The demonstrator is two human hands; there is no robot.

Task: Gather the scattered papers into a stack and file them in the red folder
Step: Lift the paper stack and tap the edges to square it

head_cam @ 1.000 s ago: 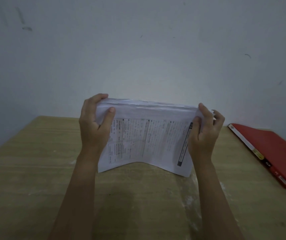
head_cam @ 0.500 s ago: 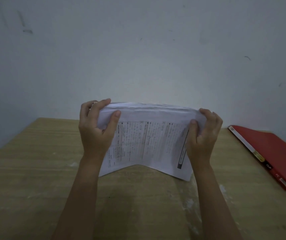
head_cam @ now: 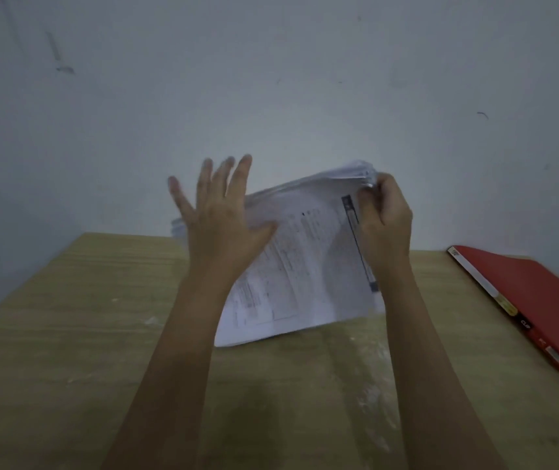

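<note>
A thick stack of printed white papers (head_cam: 305, 266) is held tilted above the wooden table (head_cam: 67, 334), its right end raised and its lower edge near the tabletop. My right hand (head_cam: 384, 222) grips the stack's upper right corner. My left hand (head_cam: 218, 215) is open with fingers spread straight, in front of the stack's left end; it is blurred and I cannot tell whether it touches the paper. The closed red folder (head_cam: 542, 303) lies flat at the table's right edge, well apart from both hands.
A plain grey wall (head_cam: 271, 79) rises right behind the table's far edge. Pale scuff marks (head_cam: 373, 401) streak the tabletop near my right forearm. The table's left edge slants off at the left.
My left hand has let go of the stack and spread its fingers. The stack, held level by both hands before, now tilts with its right end lifted by my right hand.
</note>
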